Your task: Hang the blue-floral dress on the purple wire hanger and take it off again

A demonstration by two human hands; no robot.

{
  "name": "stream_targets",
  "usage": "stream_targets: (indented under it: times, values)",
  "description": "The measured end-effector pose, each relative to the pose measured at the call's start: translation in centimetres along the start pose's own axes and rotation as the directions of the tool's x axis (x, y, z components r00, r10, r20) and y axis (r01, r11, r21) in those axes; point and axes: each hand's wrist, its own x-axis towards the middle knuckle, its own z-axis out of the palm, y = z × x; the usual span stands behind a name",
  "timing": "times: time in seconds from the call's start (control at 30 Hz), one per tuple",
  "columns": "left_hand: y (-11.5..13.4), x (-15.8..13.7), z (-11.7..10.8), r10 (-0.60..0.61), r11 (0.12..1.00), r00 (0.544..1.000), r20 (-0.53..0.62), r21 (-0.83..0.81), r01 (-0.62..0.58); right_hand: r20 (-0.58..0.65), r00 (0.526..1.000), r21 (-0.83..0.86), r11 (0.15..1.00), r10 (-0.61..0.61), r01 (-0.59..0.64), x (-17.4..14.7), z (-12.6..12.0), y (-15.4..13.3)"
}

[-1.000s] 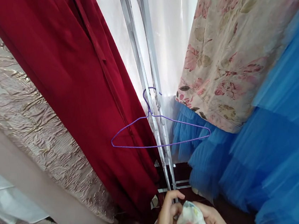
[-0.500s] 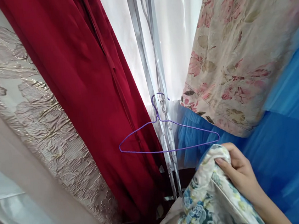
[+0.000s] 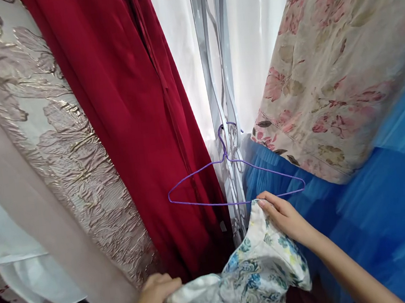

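Note:
A white dress with blue and yellow flowers (image 3: 253,271) is stretched between my two hands at the bottom of the view. My right hand (image 3: 283,215) pinches one shoulder of it, close under the lower bar of a purple wire hanger (image 3: 208,204). At lower left, my left hand (image 3: 155,298) grips the other shoulder, its thumb and fingers around the cloth. The hanger hangs by its hook on a white metal stand (image 3: 206,74), with no garment on it. Most of the dress's lower part falls outside the view.
A dark red dress (image 3: 122,111) and a pink-gold brocade garment (image 3: 75,150) hang on the left. To the right are a beige garment with pink flowers (image 3: 324,71) and blue tulle (image 3: 369,221). A white curtain (image 3: 251,35) covers the back.
My right hand has moved left and brought the dress's shoulder under the hanger. My left hand has risen into view holding the other shoulder. The whole scene has shifted slightly right.

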Motion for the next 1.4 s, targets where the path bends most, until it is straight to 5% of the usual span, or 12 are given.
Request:
stream_targets:
  times: [0.13,0.3,0.43,0.67,0.83,1.07,1.23,1.3,1.4]
  values:
    - [-0.4,4.0,-6.1,0.026,0.900,1.000,0.014,0.435,-0.030,0.038,0.999,-0.002,1.000,0.007,-0.007,-0.8,-0.2,-0.5]
    - [1.4,7.2,-12.2,0.126,0.862,0.985,-0.121,0.505,-0.048,0.076,0.997,-0.015,1.000,-0.014,0.016,-1.3,-0.3,-0.8]
    - [3.9,8.5,-14.4,0.258,0.860,0.934,-0.249,0.499,-0.104,0.138,0.990,-0.048,0.999,-0.010,0.017,-1.6,-1.0,-1.3]
    - [8.8,11.2,-12.0,0.318,0.948,0.860,-0.399,0.158,-0.278,0.175,0.984,0.015,1.000,-0.026,0.024,-1.8,-0.6,-1.7]
    - [10.1,12.6,-9.6,0.291,0.946,0.731,-0.617,0.070,-0.317,0.006,0.999,0.052,0.998,-0.036,0.036,-3.3,-0.7,-1.1]
    - [8.5,12.8,-9.1,0.347,0.937,0.706,-0.617,0.253,-0.239,-0.129,0.975,-0.137,0.977,-0.179,0.161,-6.9,-7.8,-0.2]
    - [7.8,13.4,-8.9,0.432,0.902,0.638,-0.638,0.293,-0.319,-0.348,0.866,-0.300,0.918,-0.359,0.259,-2.4,-13.4,-1.5]
    - [7.7,13.6,-8.8,0.416,0.908,0.630,-0.656,0.258,-0.331,-0.357,0.874,-0.111,0.944,-0.331,0.312,1.0,-14.3,-2.2]
    - [7.7,13.8,-8.7,0.371,0.924,0.649,-0.664,0.189,-0.334,-0.187,0.977,0.340,0.927,-0.099,0.159,6.2,-13.4,-2.8]
